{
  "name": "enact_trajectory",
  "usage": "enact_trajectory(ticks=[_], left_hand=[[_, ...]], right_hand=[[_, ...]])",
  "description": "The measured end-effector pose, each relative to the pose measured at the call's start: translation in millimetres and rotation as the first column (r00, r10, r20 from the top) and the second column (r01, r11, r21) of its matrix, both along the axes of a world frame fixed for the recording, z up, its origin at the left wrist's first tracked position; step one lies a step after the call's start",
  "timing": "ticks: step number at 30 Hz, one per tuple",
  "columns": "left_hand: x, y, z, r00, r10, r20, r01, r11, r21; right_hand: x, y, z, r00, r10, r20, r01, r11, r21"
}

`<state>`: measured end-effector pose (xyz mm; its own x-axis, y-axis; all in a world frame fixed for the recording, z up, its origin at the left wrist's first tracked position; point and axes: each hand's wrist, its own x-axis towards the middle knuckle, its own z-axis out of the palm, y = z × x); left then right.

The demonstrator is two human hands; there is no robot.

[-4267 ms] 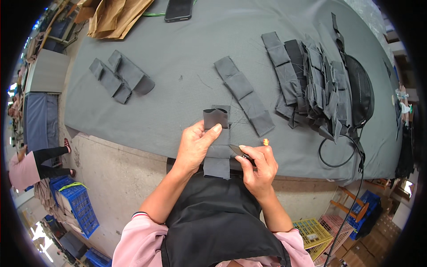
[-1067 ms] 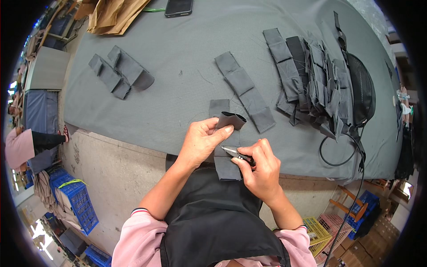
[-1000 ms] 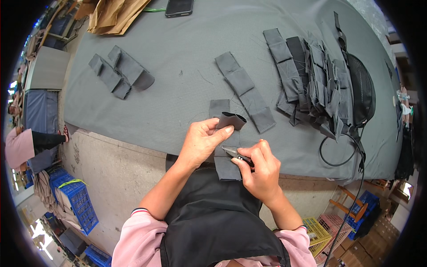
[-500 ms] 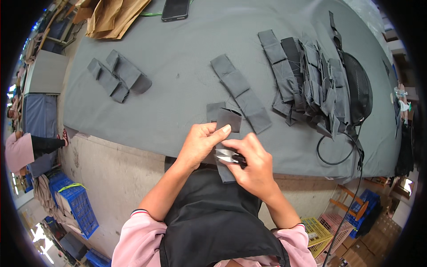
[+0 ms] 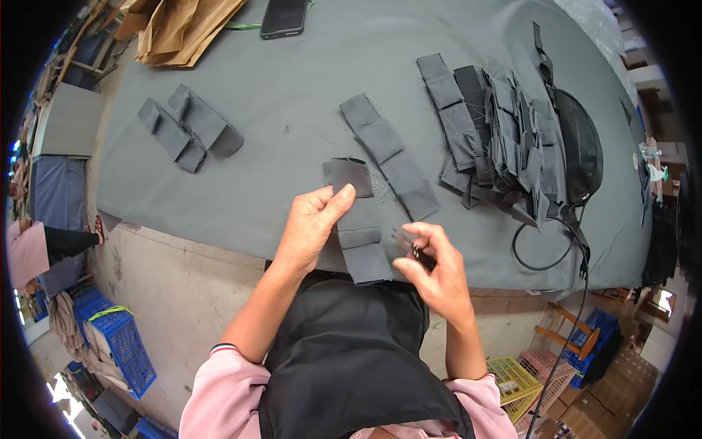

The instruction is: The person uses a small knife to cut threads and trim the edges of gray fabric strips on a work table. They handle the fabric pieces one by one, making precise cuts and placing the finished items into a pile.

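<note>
Pinched between the thumb and fingers of my left hand point(image 5: 311, 225) is a grey fabric strip point(image 5: 363, 252), its upper end folded into a loop. The lower part of that strip hangs toward the table's near edge, over my black apron. My right hand point(image 5: 441, 278) is curled round a small pair of thread snips point(image 5: 420, 254), just right of the strip and apart from it. Motion smears the snips' blades. Beyond my hands, another grey strip point(image 5: 387, 154) with stitched cross seams lies slantwise on the table.
A heap of grey strips point(image 5: 504, 132) lies to the right, beside a black rounded bag point(image 5: 581, 150) with a cable. Two folded grey pieces point(image 5: 208, 128) rest at left. A phone point(image 5: 283, 17) and brown paper point(image 5: 175, 33) are at the far edge. Crates point(image 5: 121, 340) stand below.
My right hand with the snips has drawn away from the strip toward the right. My left hand has shifted slightly left and up, and more of the strip's lower part shows.
</note>
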<state>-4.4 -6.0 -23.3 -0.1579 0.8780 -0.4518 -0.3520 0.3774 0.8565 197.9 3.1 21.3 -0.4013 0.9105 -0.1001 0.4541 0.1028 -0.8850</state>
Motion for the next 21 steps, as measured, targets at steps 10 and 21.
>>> enact_trajectory(ticks=[10, 21], left_hand=[[0, 0, 7, 0.987, 0.153, 0.044, -0.155, 0.987, 0.047], [-30, -12, 22, 0.944, 0.326, -0.048, -0.279, 0.868, 0.411]], right_hand=[[4, -30, -7, 0.832, -0.232, -0.504, -0.047, 0.876, -0.481], [-4, -25, -10, 0.805, -0.361, -0.471, 0.130, 0.882, -0.453]])
